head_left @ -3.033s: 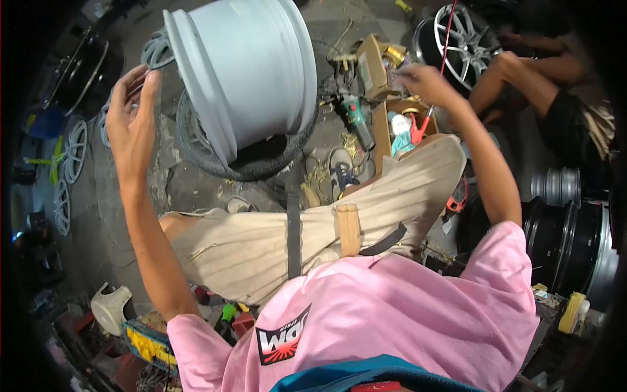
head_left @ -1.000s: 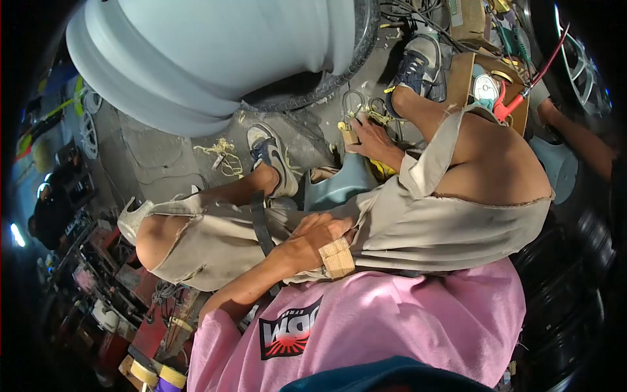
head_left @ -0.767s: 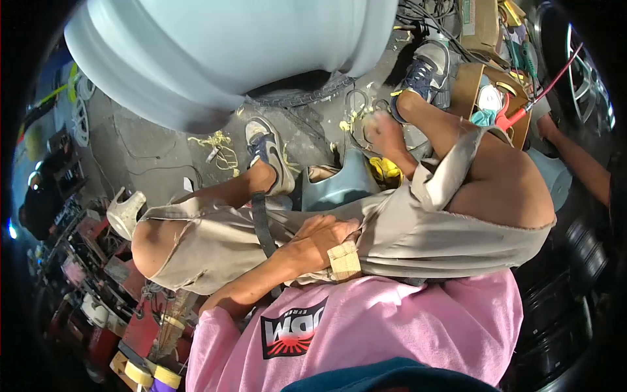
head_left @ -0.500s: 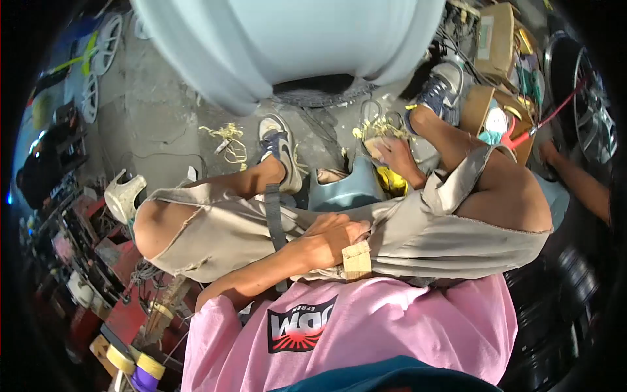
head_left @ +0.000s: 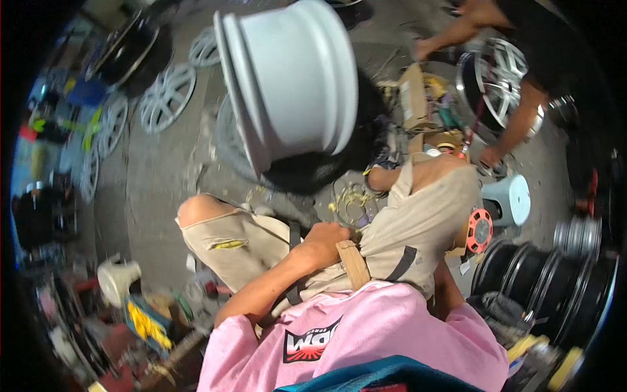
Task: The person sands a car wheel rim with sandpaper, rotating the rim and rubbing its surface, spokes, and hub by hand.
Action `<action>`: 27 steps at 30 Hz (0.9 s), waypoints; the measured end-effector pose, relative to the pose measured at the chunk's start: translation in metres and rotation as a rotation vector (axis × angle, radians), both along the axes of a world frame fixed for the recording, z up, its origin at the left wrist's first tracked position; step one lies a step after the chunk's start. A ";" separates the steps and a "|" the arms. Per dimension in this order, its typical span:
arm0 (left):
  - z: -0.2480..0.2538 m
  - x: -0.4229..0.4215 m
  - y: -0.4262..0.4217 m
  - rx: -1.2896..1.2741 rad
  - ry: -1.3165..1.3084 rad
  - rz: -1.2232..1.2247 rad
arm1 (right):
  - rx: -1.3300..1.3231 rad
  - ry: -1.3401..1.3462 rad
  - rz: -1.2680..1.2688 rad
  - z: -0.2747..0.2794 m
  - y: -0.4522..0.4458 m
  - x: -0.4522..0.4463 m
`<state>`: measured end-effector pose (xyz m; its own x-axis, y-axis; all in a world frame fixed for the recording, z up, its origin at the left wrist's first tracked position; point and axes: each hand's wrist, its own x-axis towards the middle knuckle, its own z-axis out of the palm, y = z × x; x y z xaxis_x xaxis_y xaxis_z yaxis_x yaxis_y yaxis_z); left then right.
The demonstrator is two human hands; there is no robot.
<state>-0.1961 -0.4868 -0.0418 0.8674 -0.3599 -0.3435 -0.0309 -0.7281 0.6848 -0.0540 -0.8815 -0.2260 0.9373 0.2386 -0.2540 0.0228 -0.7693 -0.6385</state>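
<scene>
My left hand rests on my lap with its fingers curled closed; what lies inside them, if anything, is hidden. Beside its fingertips a flat wooden strip lies against my tan shorts. My right forearm reaches down past my right thigh, which hides the hand. In front of my knees a large pale grey wheel rim lies tilted on its side, over a black tyre.
Spoked wheel covers lie at the left. A co-worker's hand is near a silver wheel at the right. Below are a light blue stool, an orange-red reel and black rims. Cardboard boxes and cord lie ahead.
My view has shifted and the grey rim shows more fully. My right hand has left the floor between my feet and gone down beside my right thigh. My left hand stays on my lap.
</scene>
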 end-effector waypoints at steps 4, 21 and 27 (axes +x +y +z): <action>0.047 0.019 0.022 -0.083 -0.234 0.124 | 0.253 -0.301 -0.338 0.087 -0.008 0.003; 0.130 0.034 0.029 -0.676 0.024 0.372 | 0.644 -0.282 0.674 0.281 0.201 -0.027; 0.109 0.028 0.039 -0.738 -0.035 0.509 | 0.606 -0.276 0.554 0.260 0.201 -0.041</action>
